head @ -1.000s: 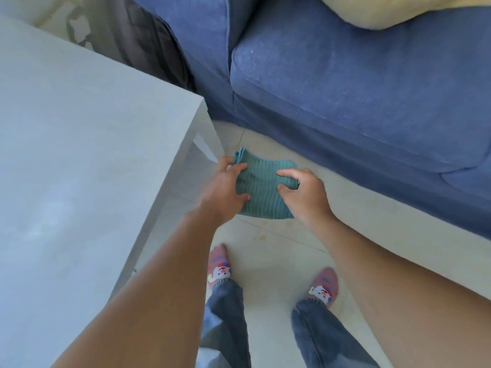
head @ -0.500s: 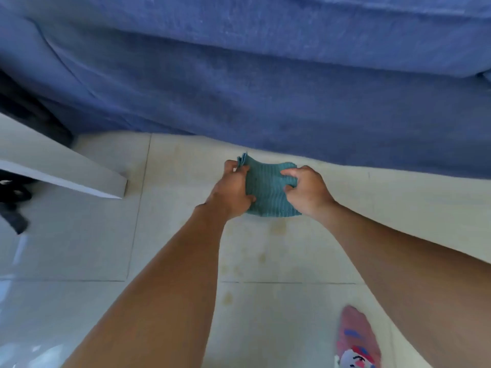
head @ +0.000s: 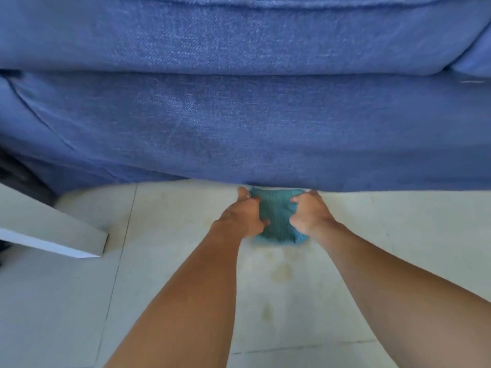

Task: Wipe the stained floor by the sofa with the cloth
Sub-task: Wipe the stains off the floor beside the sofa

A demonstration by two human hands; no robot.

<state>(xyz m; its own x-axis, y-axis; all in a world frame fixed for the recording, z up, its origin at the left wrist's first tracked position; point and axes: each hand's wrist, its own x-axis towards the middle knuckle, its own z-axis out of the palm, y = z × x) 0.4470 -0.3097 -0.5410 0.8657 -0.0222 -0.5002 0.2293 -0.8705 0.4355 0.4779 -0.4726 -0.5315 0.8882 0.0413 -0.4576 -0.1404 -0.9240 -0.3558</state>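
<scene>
We've got both hands on the teal cloth [head: 276, 216], left hand [head: 243, 217] and right hand [head: 309, 215] gripping its sides, down on the stained floor [head: 281, 272] right against the blue sofa [head: 239, 128].

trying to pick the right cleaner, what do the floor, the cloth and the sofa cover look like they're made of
Floor: probably glazed ceramic tile, pale and fairly smooth, with thin grout lines and yellowish stains.
Cloth: teal ribbed knit or microfibre, soft and matte, bunched between the left hand and right hand.
Sofa cover: blue woven fabric, matte, with a visible coarse weave; fibre can't be told.
</scene>
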